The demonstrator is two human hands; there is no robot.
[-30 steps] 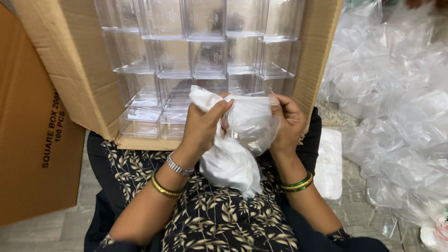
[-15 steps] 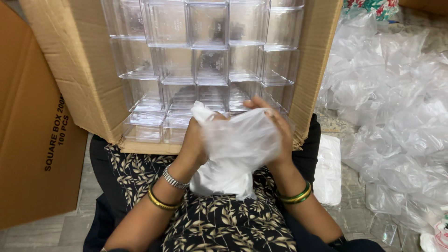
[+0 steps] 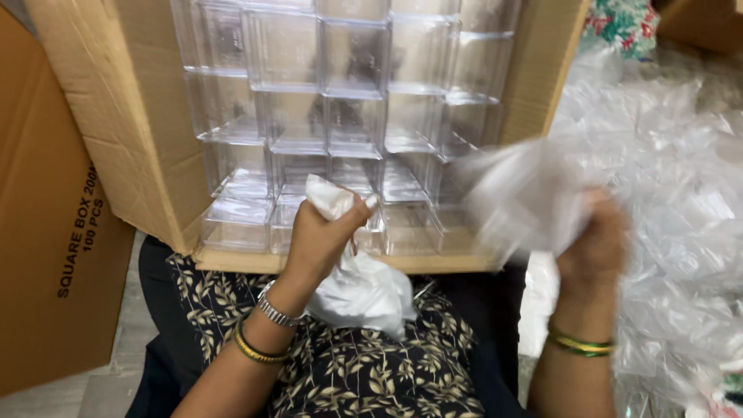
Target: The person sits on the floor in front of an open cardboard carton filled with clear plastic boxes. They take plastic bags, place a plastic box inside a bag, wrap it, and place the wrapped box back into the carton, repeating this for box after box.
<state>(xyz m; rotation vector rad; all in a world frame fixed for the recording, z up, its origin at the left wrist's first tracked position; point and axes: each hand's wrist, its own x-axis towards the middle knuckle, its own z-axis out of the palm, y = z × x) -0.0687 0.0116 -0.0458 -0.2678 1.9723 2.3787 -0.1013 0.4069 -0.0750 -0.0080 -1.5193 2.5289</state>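
Observation:
My left hand (image 3: 319, 236) grips a bunched white plastic bag (image 3: 357, 288) by its neck, the rest hanging over my lap. My right hand (image 3: 594, 244) is out to the right, blurred, holding a thin clear plastic bag (image 3: 522, 197) that is spread in the air. Both hands are in front of an open cardboard carton (image 3: 131, 147) lying on its side, filled with stacked clear square plastic boxes (image 3: 352, 116).
A heap of clear plastic bags (image 3: 673, 170) covers the floor on the right. A second brown carton (image 3: 54, 248) stands at the left. My lap, in a dark leaf-print cloth (image 3: 364, 371), is below the hands.
The hands were together on one white bundle. Now my right hand has swung out to the right with a clear bag pulled free, while my left hand keeps the white bag.

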